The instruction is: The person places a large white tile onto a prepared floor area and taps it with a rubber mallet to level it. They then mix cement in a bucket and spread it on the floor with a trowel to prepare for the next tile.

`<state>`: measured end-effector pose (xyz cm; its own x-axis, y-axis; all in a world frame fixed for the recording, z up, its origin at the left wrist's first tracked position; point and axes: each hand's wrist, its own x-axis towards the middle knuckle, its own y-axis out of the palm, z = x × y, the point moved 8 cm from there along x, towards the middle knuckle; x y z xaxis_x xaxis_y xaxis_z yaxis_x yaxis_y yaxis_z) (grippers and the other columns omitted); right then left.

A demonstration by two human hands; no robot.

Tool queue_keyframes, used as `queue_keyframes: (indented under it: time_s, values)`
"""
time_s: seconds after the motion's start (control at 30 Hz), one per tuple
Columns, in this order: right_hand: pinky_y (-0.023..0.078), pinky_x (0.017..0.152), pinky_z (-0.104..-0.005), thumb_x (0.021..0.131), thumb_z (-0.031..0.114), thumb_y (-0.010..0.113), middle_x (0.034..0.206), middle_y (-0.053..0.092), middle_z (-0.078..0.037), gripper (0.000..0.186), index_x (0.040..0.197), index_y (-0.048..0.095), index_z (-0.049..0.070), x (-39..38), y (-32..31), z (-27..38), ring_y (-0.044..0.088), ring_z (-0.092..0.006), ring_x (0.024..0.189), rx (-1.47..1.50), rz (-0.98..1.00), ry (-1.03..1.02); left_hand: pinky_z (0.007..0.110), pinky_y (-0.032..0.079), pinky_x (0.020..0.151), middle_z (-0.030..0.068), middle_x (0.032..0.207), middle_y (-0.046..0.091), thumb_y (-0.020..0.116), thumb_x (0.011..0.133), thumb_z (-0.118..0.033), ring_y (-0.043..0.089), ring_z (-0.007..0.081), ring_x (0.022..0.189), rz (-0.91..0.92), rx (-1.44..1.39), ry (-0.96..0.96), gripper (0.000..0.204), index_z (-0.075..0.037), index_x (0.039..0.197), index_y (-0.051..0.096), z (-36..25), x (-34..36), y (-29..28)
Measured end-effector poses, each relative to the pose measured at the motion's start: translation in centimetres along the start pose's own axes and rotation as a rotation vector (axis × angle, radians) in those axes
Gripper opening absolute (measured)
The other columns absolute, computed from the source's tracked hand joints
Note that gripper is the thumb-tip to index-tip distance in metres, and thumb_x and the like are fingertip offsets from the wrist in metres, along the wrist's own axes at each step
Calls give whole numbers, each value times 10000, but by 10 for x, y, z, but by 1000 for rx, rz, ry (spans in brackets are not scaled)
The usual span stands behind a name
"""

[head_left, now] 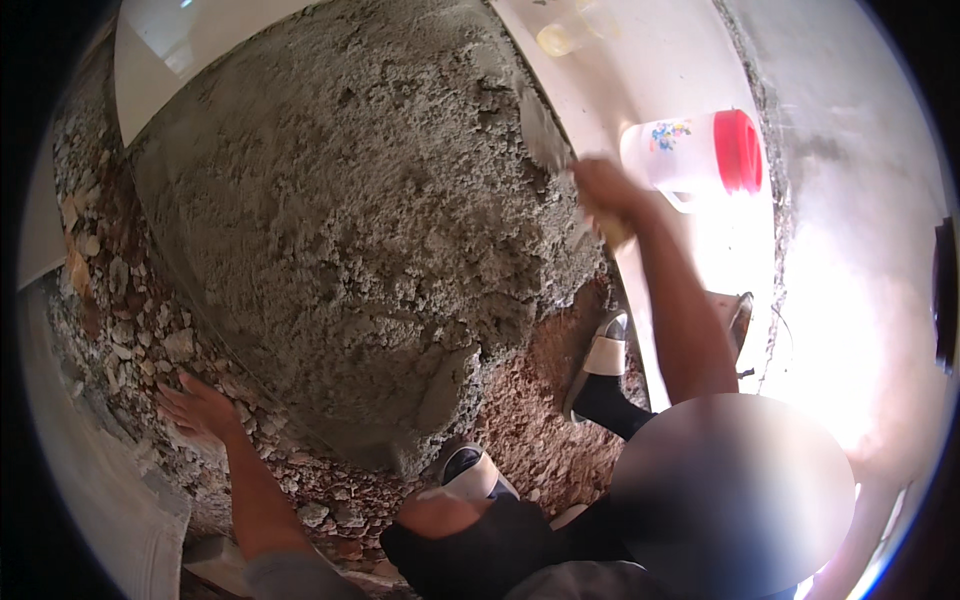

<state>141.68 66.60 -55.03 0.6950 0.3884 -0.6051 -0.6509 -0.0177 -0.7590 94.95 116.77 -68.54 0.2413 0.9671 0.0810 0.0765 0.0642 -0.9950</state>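
Observation:
Wet grey mortar (340, 220) covers a broad patch of ground before me, rough in the middle and smoother along its edges. My right hand (608, 190) is closed around the pale handle of a trowel (543, 130), whose grey blade lies against the mortar along its right edge. That hand is slightly blurred. At the lower left, my left hand (200, 410) is held with spread fingers, holding nothing, over loose stones and rubble (122, 330). Whether it touches the stones I cannot tell.
Pale tiles (560, 75) border the mortar on the right; another tile (200, 40) lies at the far left. A jug with a red lid (690, 150) lies near my right arm, a clear container (575, 35) farther off. Sandalled feet (605, 365) rest on reddish soil (535, 400).

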Motion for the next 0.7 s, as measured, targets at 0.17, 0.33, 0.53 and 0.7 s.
queue_keyframes:
  time_s: [0.17, 0.33, 0.53, 0.7]
  values:
    - [497, 813, -461, 923, 175, 424, 965, 586, -255, 229, 960, 592, 22, -123, 80, -41, 611, -392, 916, 286, -300, 526, 524, 103, 1143, 101, 1554, 159, 163, 940, -656, 82, 275, 1447, 46, 61, -18, 743, -169, 1500, 188, 2, -3, 4]
    - [505, 838, -447, 868, 125, 476, 1130, 553, -204, 215, 997, 607, 15, -19, 25, 109, 609, -377, 933, -614, -459, -245, 516, 121, 1136, 97, 1547, 183, 200, 957, -624, 112, 276, 1442, -13, 154, 36, 716, -149, 1492, 213, 0, 0, 0]
    - [481, 900, -456, 864, 133, 501, 1155, 608, -228, 267, 1095, 582, 28, 72, -16, 100, 582, -369, 1101, 223, -331, 512, 543, 161, 1111, 82, 1552, 167, 230, 963, -605, 108, 265, 1444, 78, 205, -43, 701, -149, 1494, 192, 2, 2, 5]
    - [431, 924, -501, 876, 200, 429, 1168, 602, -253, 355, 1193, 512, 63, -30, 25, 54, 563, -416, 1112, 230, -250, 670, 548, 193, 1090, 67, 1548, 176, 245, 956, -619, 133, 249, 1437, 59, 239, -30, 704, -177, 1499, 172, 2, 3, 8]
